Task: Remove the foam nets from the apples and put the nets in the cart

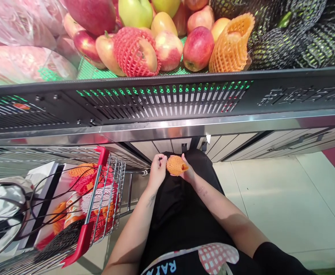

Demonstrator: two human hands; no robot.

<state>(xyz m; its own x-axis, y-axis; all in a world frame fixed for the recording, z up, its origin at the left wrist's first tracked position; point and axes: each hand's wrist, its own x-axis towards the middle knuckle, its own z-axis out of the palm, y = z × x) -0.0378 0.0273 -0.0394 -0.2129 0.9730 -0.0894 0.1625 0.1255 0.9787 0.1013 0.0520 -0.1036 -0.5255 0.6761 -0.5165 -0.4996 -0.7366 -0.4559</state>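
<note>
A piece of fruit in an orange foam net (176,165) is held low over my black clothing, below the shelf edge. My right hand (188,173) is closed round its right side, near the net's gathered, open end. At the left end, my left hand (157,170) has its fingers curled together in a pinch against the net. The net covers the fruit, so its kind is hidden.
Ahead, a black slotted shelf front (161,99) borders apples (198,49), a red-netted fruit (136,51) and an orange-netted one (230,46). Black-netted produce (282,49) lies right, bagged pink fruit (21,63) left. A red-handled shopping cart (83,244) holding netted fruit stands left.
</note>
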